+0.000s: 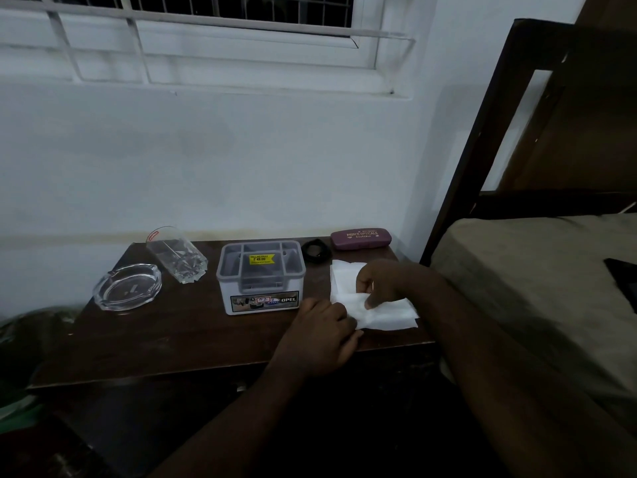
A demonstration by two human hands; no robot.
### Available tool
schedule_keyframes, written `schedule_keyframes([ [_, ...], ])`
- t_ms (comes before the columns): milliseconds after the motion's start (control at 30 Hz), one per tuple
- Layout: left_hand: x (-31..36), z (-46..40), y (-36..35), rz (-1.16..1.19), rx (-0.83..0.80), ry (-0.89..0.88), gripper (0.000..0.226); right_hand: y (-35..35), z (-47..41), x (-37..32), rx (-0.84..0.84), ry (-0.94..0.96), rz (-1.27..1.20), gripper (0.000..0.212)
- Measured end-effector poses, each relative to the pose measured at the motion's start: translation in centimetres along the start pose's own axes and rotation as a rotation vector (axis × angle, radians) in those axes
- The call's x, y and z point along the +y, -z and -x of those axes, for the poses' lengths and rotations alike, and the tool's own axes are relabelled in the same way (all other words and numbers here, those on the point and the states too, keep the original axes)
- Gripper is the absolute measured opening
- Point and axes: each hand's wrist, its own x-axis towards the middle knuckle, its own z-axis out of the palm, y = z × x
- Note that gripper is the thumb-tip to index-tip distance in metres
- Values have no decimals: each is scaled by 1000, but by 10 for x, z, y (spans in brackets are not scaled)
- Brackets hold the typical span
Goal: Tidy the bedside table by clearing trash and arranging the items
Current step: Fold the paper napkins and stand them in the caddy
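White tissue paper (382, 313) lies on the right part of the dark wooden bedside table (165, 343). My right hand (382, 282) pinches the tissue's upper fold between thumb and fingers. My left hand (322, 334) grips the tissue's left edge with curled fingers. A white and grey plastic organiser box (261, 277) stands at the table's middle. A drinking glass (177, 255) and a glass ashtray (128, 287) sit at the left. A maroon spectacle case (361, 238) and a small black object (315, 250) lie at the back right.
A white wall with a barred window rises behind the table. A bed with an olive sheet (537, 288) and a dark wooden headboard (489, 132) stands at the right. A dark bag or bin (20, 346) sits left of the table on the floor.
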Motion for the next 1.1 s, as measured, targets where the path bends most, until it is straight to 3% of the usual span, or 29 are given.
schedule_keyframes([
  [133, 1, 1, 7, 93, 44, 18, 23, 8, 7, 2, 66, 35, -81, 20],
  [267, 10, 6, 38, 416, 359, 200, 26, 21, 27, 6, 229, 110, -623, 19],
  [333, 14, 6, 55, 558, 482, 324, 37, 23, 31, -1, 283, 184, -991, 29],
  [400, 13, 0, 68, 697, 496, 494, 59, 24, 26, -15, 319, 245, -1248, 33],
  [500, 6, -19, 88, 963, 491, 792, 84, 30, 19, -43, 330, 356, -1484, 26],
  [567, -4, -29, 97, 1045, 531, 883, 84, 34, 16, -60, 365, 402, -1546, 26],
  [667, -22, -38, 100, 989, 596, 875, 66, 37, 9, -76, 445, 421, -1530, 21],
  [733, -33, -42, 99, 922, 612, 844, 55, 39, 2, -85, 573, 320, -1354, 12],
  [867, -52, -48, 103, 637, 622, 689, 37, 48, 3, -108, 828, 160, -1180, 34],
  [1000, -62, -48, 105, 445, 532, 528, 21, 52, -2, -117, 745, 119, -1259, 68],
  [1100, -66, -45, 103, 419, 508, 470, 20, 49, -14, -113, 729, 50, -1357, 58],
])
